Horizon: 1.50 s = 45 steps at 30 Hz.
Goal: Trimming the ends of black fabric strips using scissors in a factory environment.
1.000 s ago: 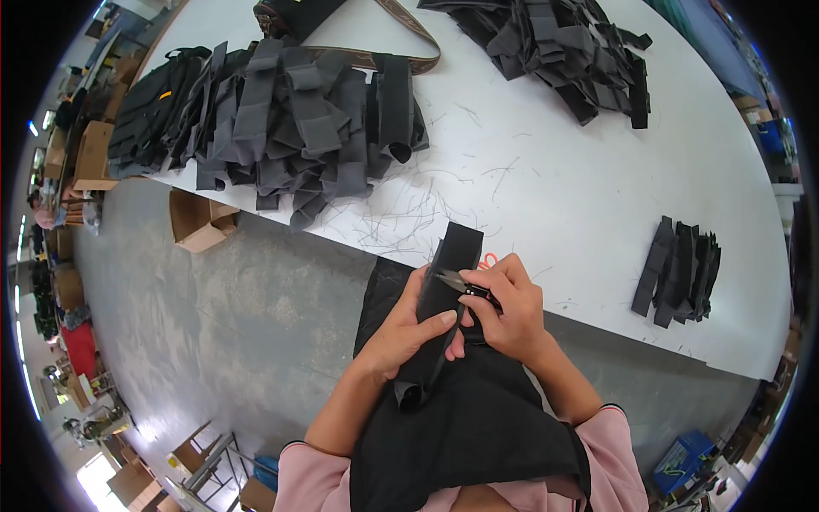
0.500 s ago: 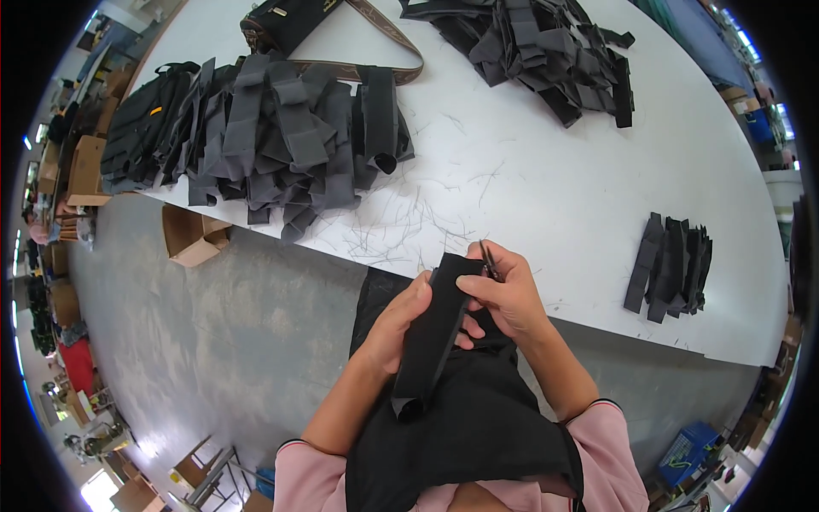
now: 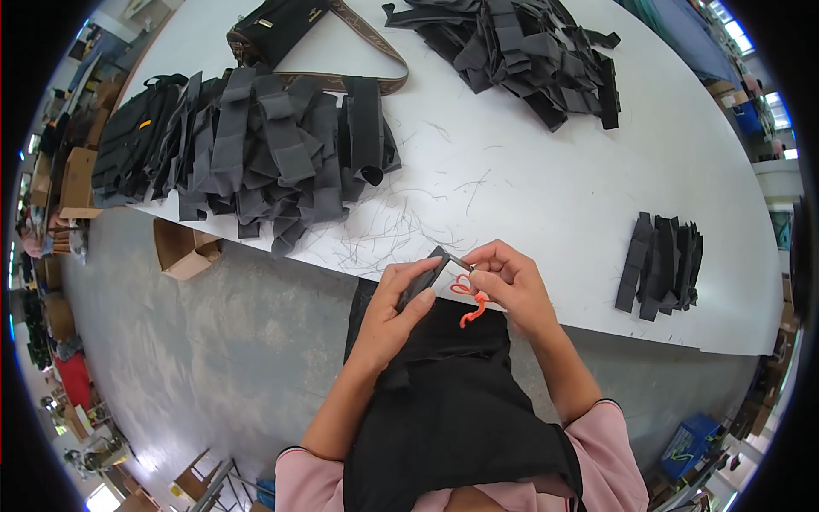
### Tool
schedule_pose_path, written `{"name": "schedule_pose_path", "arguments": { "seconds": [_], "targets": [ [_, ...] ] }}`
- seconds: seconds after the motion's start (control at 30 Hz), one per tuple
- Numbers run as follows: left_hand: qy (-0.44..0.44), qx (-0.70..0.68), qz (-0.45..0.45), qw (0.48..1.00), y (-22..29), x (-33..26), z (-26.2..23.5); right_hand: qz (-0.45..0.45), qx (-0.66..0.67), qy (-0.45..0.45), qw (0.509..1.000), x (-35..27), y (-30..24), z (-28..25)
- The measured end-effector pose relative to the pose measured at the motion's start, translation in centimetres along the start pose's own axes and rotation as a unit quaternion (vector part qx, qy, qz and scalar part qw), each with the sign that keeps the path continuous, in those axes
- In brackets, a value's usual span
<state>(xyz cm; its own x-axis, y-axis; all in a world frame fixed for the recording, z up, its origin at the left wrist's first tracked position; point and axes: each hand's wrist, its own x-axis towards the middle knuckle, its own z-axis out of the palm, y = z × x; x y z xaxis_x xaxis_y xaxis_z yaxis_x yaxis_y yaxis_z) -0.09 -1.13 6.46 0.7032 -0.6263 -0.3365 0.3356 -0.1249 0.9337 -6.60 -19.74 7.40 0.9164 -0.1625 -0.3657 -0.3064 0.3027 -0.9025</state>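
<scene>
At the table's near edge, my left hand (image 3: 394, 309) is closed on a black fabric strip (image 3: 432, 266), its thumb and fingers on either side. The strip stands nearly edge-on, one end turned up toward my right hand (image 3: 514, 286). Between the thumb and fingers of that hand is a small pair of dark thread snips (image 3: 461, 264), the tips touching or very close to the strip's end. A looped orange cord (image 3: 472, 309) dangles below the snips. Loose thread ends (image 3: 384, 235) lie scattered on the white table just beyond my hands.
A large pile of dark strips (image 3: 281, 145) lies at the left beside a black backpack (image 3: 128, 145). Behind it is a black bag (image 3: 277, 32) with a patterned strap. More strips (image 3: 520, 55) lie far off, and a small stack (image 3: 661, 266) sits right. A cardboard box (image 3: 183, 250) stands below the table edge.
The strip has been turned from hanging lengthwise over my lap to nearly edge-on. My right hand has let go of it, and the snips now point at its end; the orange cord has come into view.
</scene>
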Motion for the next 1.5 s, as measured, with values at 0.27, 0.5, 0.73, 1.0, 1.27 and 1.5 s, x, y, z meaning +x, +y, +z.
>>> {"name": "schedule_pose_path", "arguments": {
  "seconds": [0.27,0.5,0.73,1.0,1.27,1.5],
  "targets": [
    [0.057,0.257,0.099,0.96,1.2,-0.8,-0.1,0.003,-0.127,-0.007,0.992,0.1,-0.7,-0.8],
    [0.091,0.311,0.133,0.937,1.6,-1.1,0.4,0.024,-0.09,0.038,0.995,-0.7,0.3,-0.5],
    [0.12,0.346,0.132,0.921,0.9,-0.9,1.4,-0.009,0.067,0.061,0.996,-0.4,1.1,2.0],
    [-0.032,-0.197,-0.001,0.98,-0.7,-1.8,-0.3,0.087,0.248,0.026,0.964,1.7,2.4,2.2],
    [-0.006,-0.2,-0.163,0.966,-1.1,-1.4,0.0,-0.161,-0.09,0.167,0.968,-0.6,3.9,2.2],
    [0.025,-0.198,-0.145,0.969,-0.4,-1.3,0.5,-0.281,-0.387,0.106,0.872,-2.5,3.4,1.8]
  ]
}}
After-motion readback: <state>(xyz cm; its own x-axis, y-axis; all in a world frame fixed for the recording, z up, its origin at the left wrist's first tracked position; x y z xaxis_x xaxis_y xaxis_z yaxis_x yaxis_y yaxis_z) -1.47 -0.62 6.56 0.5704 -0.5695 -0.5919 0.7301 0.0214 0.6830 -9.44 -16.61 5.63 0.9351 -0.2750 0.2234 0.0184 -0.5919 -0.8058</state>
